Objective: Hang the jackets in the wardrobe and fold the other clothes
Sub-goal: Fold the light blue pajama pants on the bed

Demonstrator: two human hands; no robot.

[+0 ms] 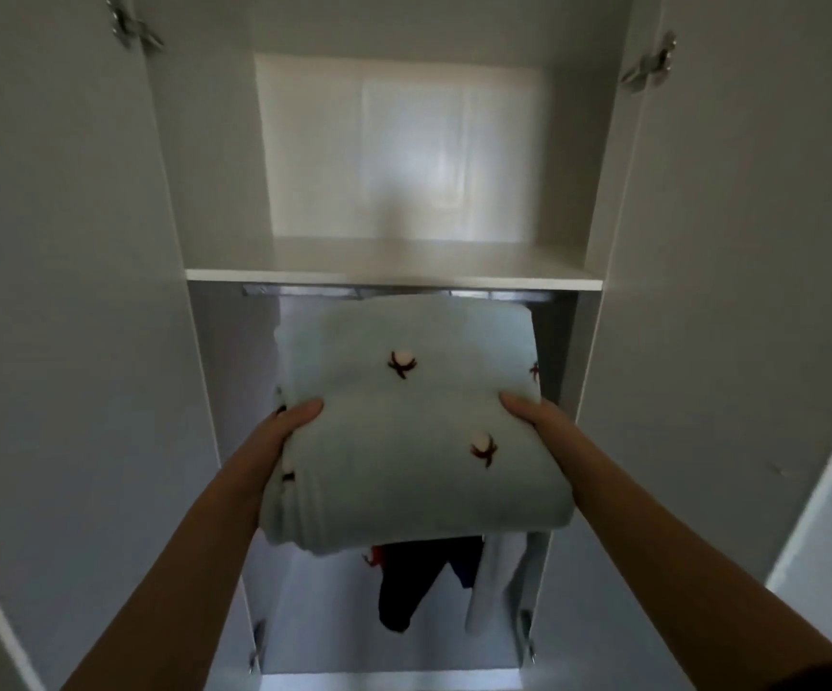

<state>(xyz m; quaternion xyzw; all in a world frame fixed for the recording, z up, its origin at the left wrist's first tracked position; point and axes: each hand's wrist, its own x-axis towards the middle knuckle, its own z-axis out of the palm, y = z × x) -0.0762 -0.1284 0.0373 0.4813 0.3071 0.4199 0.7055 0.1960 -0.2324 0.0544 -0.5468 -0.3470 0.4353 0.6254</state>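
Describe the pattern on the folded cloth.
The cloth is pale mint with scattered red-and-white sprigs, head view.

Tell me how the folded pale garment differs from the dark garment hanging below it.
The folded pale garment is light green with small flower motifs; the dark garment is near black. The pale garment is folded flat and held up; the dark garment hangs down loose. Both are soft clothing.

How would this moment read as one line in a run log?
left hand: grips folded flower-print fleece | right hand: grips it too | held: below wardrobe shelf | hanging behind: dark garment, white garment
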